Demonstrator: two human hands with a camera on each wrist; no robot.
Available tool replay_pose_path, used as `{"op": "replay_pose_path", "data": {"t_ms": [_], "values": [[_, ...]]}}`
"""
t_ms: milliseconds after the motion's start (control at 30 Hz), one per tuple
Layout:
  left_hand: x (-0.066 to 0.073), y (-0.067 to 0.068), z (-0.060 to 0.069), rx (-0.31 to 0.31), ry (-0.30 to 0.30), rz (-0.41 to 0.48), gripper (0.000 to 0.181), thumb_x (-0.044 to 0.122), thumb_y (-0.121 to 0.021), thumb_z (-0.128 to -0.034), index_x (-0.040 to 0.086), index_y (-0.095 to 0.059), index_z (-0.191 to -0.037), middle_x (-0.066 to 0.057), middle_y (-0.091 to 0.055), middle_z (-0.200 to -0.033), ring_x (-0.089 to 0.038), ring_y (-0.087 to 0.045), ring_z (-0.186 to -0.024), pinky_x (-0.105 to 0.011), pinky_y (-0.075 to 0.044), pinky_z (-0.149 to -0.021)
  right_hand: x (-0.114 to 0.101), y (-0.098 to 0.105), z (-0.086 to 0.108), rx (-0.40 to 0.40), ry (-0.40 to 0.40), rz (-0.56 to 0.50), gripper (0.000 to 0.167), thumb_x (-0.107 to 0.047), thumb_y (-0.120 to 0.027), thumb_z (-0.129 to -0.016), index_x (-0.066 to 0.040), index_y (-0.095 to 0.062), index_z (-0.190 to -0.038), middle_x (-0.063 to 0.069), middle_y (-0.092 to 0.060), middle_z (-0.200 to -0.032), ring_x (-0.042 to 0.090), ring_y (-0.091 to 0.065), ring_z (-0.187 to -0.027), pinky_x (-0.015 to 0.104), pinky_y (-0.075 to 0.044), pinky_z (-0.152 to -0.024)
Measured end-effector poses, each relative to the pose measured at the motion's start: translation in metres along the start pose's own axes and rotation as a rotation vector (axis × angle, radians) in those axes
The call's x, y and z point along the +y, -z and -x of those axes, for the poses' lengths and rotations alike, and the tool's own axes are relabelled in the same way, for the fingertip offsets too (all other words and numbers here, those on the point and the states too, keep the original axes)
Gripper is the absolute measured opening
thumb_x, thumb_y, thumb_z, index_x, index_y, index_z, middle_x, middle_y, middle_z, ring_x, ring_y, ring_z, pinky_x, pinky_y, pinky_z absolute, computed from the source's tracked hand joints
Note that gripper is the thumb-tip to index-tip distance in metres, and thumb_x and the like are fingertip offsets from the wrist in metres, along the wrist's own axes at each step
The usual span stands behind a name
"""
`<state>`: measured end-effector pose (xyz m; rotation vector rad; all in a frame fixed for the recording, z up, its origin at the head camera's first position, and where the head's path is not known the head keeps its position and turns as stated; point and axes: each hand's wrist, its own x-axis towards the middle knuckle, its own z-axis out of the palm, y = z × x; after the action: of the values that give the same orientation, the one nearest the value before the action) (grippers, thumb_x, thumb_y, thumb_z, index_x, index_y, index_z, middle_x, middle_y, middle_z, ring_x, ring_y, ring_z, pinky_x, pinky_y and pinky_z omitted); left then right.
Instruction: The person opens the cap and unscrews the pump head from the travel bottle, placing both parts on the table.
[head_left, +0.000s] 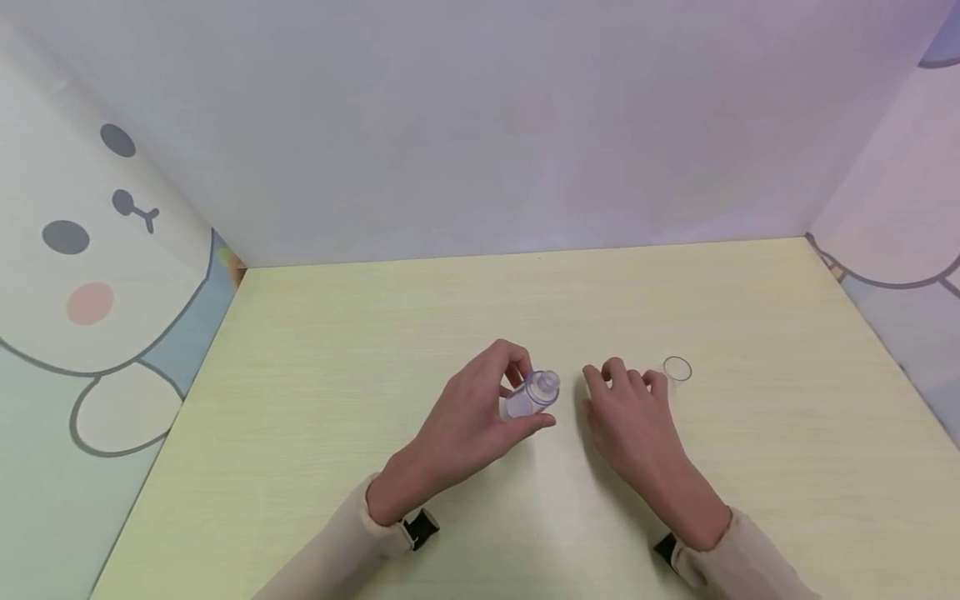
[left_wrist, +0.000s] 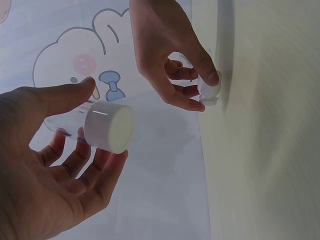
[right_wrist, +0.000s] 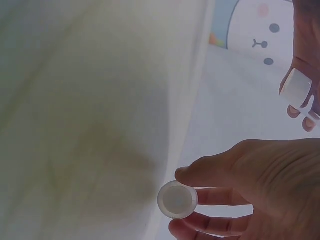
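Observation:
My left hand (head_left: 468,408) holds a small clear bottle (head_left: 527,400) between thumb and fingers, tilted above the table. A clear knobbed top shows on it in the head view. In the left wrist view a wide white end (left_wrist: 110,127) of the bottle points towards the tabletop. To its right, my right hand (head_left: 633,421) is low over the table. It pinches a small round white piece (right_wrist: 177,200) between thumb and fingertips. That piece (left_wrist: 210,90) has a narrower end facing the table; the back of the hand hides it in the head view.
A thin dark-rimmed ring (head_left: 677,368) lies on the pale wooden tabletop (head_left: 360,333), just beyond my right fingers. A plain light wall (head_left: 525,125) stands along the table's back edge. Panels with cartoon figures (head_left: 90,275) flank both sides.

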<state>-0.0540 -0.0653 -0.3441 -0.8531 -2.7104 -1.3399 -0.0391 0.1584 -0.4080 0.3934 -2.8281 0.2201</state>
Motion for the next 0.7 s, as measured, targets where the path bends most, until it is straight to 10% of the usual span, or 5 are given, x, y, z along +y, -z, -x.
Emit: {"op": "replay_pose_path", "data": {"t_ms": [700], "values": [[0.001,0.0019,0.0002,-0.004,0.036,0.002,0.052,0.022,-0.092,-0.0809,0.016,-0.053,-0.115,0.01,-0.057,-0.101,-0.003,-0.061,-0.095,-0.023,-0.058,-0.085,0.0031,0.0004,-0.0022,-0.041,-0.017,0.037,0.036,-0.012,-0.083,-0.085,-0.002,-0.063,-0.112,0.016,-0.061,-0.103,0.036,-0.061,-0.087,0.055,-0.043,-0.088]]}}
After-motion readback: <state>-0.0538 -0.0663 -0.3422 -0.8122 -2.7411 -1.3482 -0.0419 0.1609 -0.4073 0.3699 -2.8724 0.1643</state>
